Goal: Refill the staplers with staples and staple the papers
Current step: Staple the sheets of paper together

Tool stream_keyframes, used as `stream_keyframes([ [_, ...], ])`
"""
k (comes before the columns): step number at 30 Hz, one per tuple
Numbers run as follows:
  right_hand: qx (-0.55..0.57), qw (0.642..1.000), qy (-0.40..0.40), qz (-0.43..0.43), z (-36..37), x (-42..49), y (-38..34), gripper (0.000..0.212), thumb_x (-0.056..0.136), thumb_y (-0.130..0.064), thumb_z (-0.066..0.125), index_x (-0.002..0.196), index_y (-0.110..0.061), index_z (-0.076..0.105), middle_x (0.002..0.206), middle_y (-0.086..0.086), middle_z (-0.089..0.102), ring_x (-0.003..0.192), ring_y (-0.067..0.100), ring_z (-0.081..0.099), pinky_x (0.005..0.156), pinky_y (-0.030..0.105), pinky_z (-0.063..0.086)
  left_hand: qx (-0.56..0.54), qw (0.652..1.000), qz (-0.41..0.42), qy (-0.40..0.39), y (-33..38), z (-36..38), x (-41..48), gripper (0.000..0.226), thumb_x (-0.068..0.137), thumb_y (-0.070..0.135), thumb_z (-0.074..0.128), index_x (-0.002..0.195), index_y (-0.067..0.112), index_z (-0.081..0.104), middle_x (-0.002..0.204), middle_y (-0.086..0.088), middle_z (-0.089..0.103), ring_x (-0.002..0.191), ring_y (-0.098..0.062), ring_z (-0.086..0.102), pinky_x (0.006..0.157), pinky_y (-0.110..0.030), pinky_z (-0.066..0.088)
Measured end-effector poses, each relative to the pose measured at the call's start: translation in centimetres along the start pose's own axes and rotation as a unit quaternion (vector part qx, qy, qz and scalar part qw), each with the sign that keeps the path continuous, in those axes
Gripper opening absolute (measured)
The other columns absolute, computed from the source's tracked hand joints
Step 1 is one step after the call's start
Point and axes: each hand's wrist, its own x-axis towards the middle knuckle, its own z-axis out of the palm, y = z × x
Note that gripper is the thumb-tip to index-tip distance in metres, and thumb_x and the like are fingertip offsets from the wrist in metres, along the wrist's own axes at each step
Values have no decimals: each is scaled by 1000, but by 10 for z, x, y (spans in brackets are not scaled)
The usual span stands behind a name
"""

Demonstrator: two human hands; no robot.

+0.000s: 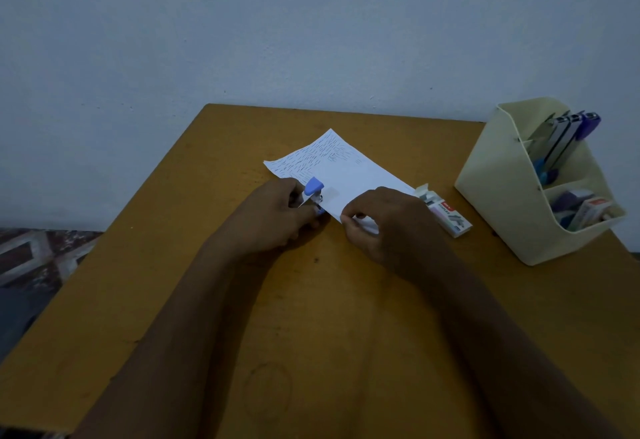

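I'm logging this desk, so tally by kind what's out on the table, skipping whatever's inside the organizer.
Stapler: 1, gripped by the left hand
Paper bundle: 1, sheets can't be counted, pinched by the right hand
Staple box: 1, open
Organizer: 1
Total: 4

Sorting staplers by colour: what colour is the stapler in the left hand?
The stapler is light blue and white, best seen in the head view.
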Motion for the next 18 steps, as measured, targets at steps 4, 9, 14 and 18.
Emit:
stream_keyframes([
  [4,0,1000,5,-15,2,0,0,21,78,-26,63,87,-11,73,84,5,74,70,16,66,69,25,52,-69,997,-17,-15,2,3,0,25,89,25,66,106,19,49,73,3,71,55,-10,54,47,-23,45],
  [9,-1,999,1,-35,6,-1,-2,22,80,-27,61,89,-11,73,86,5,73,72,16,66,66,27,54,-156,985,-66,-21,5,4,2,38,85,17,69,112,15,43,55,1,64,40,-9,48,40,-22,40],
  [14,5,999,13,-40,7,-1,-2,21,80,-26,61,89,-11,73,87,5,74,73,16,66,67,27,54,-191,978,-83,6,9,6,2,37,87,41,64,107,14,48,64,-2,67,45,-14,50,41,-25,40],
  [18,2,999,21,-47,9,0,-2,18,82,-24,61,87,-10,72,85,5,73,72,16,65,68,24,51,-175,982,-67,28,11,8,2,47,86,59,55,91,12,56,59,-3,66,38,-10,49,38,-19,40],
])
